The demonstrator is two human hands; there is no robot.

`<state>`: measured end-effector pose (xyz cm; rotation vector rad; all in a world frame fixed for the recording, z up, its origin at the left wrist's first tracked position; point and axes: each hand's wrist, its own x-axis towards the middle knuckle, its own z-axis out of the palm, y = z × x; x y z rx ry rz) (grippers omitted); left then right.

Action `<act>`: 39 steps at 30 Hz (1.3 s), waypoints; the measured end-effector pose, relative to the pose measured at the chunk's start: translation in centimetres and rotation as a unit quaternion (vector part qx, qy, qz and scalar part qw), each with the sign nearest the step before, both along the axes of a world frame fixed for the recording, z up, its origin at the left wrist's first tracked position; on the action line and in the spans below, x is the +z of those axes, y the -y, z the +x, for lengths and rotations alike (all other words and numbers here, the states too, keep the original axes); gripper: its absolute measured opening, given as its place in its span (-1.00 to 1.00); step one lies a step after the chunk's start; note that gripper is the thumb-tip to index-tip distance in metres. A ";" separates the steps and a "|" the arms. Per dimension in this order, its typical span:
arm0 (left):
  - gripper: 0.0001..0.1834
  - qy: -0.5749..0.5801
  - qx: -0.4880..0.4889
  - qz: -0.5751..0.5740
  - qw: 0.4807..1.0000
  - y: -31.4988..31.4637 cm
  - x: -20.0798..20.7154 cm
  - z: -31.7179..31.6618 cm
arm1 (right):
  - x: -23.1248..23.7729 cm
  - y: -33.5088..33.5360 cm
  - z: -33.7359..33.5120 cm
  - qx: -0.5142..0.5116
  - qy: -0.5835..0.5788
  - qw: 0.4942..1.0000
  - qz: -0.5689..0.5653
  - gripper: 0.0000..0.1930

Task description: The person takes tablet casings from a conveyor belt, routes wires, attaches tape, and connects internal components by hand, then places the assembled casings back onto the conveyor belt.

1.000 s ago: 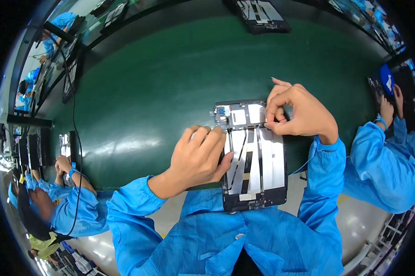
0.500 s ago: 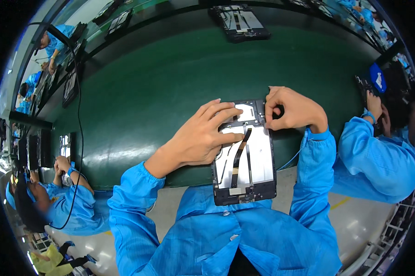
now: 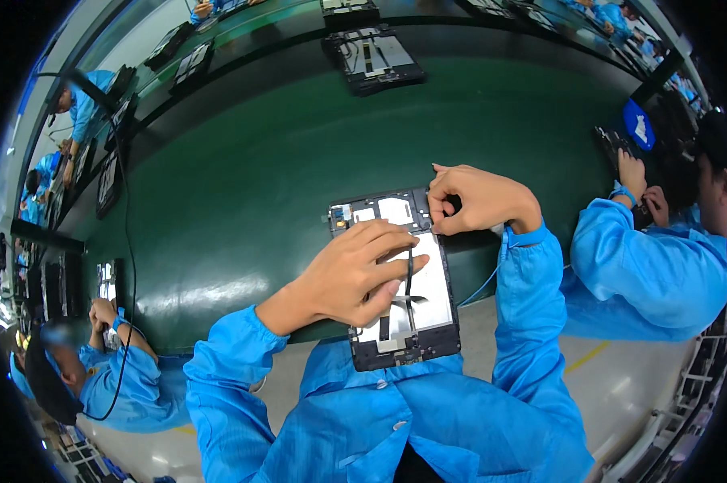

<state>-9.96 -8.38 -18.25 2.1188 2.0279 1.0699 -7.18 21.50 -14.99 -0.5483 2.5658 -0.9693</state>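
An opened tablet (image 3: 437, 298) lies in front of me at the table's near edge, its lower end reaching past it toward my body. Black frame parts surround a bright silver plate. My left hand (image 3: 343, 270) rests across the plate's left side with fingers stretched and apart. Its fingertips are at a thin black cable (image 3: 409, 274) running down the middle. A wider dark flex cable (image 3: 384, 327) shows below the thumb, partly hidden by the hand. At the tablet's upper right edge, my right hand (image 3: 484, 200) is closed, thumb and finger pinching the edge.
Another opened tablet (image 3: 375, 60) lies at the table's far side, and more stand on the rails behind. A co-worker (image 3: 645, 266) handles a device at my right; another (image 3: 122, 362) works at my left. A black cable (image 3: 130, 241) hangs at the left.
My left hand has slid down the tablet, uncovering its upper left corner. The wide flex cable no longer lies straight up the plate. My right hand keeps its pinch at the edge. The view has shifted.
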 end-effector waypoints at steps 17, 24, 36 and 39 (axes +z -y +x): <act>-0.54 -0.012 0.047 -0.042 0.998 -1.1 1.0 0.9 | -0.4 -0.1 0.2 -0.004 0.021 1.000 -0.012 -0.86; -0.67 -0.065 0.061 -0.042 0.995 -1.9 0.9 1.7 | 0.1 0.3 0.2 -0.025 0.051 0.998 -0.016 -0.86; -0.65 -0.125 0.040 -0.043 0.990 -2.3 1.2 1.1 | -1.3 1.6 -0.4 -0.066 -0.104 0.990 -0.066 -0.81; -0.64 -0.083 0.032 -0.041 0.995 -2.1 0.6 0.6 | -1.5 1.8 -0.6 -0.062 -0.105 0.989 -0.078 -0.80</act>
